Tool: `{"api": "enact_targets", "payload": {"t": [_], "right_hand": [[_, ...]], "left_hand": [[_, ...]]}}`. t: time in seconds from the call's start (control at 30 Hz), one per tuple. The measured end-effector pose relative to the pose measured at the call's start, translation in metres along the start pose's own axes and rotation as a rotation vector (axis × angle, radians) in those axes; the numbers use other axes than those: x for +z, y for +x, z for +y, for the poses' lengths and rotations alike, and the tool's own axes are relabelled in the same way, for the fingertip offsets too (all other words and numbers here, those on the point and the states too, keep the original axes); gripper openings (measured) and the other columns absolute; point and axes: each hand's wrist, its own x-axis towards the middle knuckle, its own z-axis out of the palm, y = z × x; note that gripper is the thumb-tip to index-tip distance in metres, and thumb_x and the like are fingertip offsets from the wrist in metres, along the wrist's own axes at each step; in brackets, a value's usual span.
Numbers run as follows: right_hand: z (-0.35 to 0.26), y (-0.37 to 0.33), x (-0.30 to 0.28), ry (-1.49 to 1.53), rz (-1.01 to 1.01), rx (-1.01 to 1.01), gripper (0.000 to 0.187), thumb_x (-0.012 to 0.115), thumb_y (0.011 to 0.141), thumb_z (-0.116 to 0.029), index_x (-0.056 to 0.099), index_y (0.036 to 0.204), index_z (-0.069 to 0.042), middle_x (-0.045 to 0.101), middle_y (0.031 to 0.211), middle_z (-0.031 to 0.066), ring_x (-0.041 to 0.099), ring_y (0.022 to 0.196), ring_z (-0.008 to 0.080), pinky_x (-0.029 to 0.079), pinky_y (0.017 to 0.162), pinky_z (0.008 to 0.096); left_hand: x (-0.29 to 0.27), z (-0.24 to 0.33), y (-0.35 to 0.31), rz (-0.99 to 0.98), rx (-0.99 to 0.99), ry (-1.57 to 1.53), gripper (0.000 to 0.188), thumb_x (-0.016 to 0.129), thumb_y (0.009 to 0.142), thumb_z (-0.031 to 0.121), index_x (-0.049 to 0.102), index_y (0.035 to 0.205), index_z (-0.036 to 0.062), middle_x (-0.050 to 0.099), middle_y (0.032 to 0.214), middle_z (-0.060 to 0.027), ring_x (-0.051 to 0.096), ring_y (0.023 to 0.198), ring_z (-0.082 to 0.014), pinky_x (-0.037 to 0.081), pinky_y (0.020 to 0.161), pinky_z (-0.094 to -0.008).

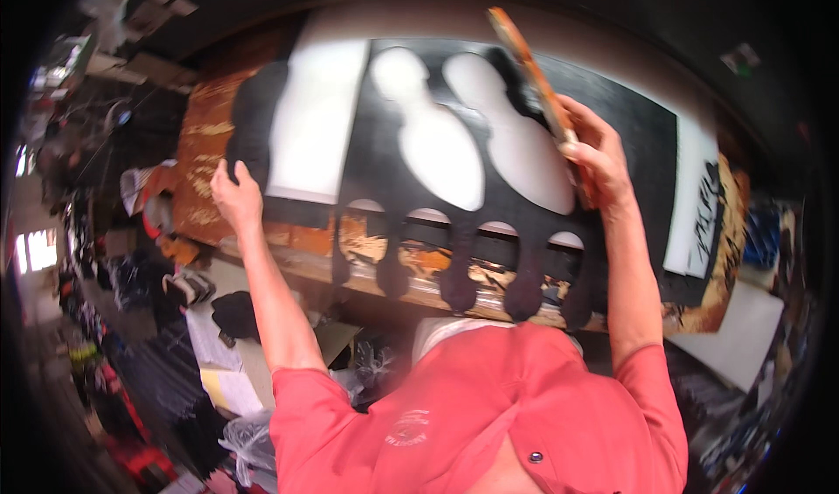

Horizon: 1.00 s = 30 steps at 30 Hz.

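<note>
One counter (203, 140) supported the black sheet (504, 204), probably laid flat for steadiness. Over it, an orange-edged tool (541, 82) stood tilted, pinched in the right hand (599, 152), perhaps for clearance; beside a dark piece (255, 114), the left hand's (238, 197) grip was unclear.

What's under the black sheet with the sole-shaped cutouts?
Under the black sheet, white material shows through the two large cutouts; worn brown tabletop shows in the lower openings. Whatever lies beneath the sheet's solid parts is covered.
</note>
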Motion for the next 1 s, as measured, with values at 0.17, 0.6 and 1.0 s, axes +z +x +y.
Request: {"api": "enact_targets", "payload": {"t": [0.17,0.6,1.0], "right_hand": [[-0.003,-0.003,0.002,-0.006,0.002,-0.015,0.081,0.082,0.079,-0.02,0.057,0.151,0.007,0.066,0.141,0.019,0.064,0.127,0.0258,0.048,0.11,0.0358],[-0.019,-0.073,-0.072,-0.99,0.054,-0.365,0.076,0.087,0.063,-0.023,0.073,0.136,-0.01,0.056,0.15,0.0226,0.057,0.128,0.0374,0.049,0.112,0.0446],[0.006,-0.072,-0.073,-1.172,-0.004,-0.524,0.068,0.083,0.063,-0.02,0.073,0.13,-0.011,0.056,0.144,0.0204,0.056,0.114,0.0409,0.051,0.102,0.0496]], "left_hand": [[0.001,0.184,-0.12,-0.353,0.525,-0.635,0.056,0.069,0.105,0.027,0.056,0.151,-0.0024,0.055,0.155,-0.0269,0.051,0.146,-0.0421,0.039,0.124,-0.0475],[0.04,0.227,-0.154,-0.352,0.81,-0.359,0.057,0.072,0.102,0.023,0.056,0.151,-0.0013,0.052,0.162,-0.0213,0.044,0.152,-0.0458,0.033,0.125,-0.0601],[0.043,0.226,-0.154,-0.337,0.779,-0.452,0.049,0.07,0.103,0.018,0.06,0.147,-0.0007,0.056,0.157,-0.0208,0.045,0.152,-0.0448,0.034,0.126,-0.0579]]}}
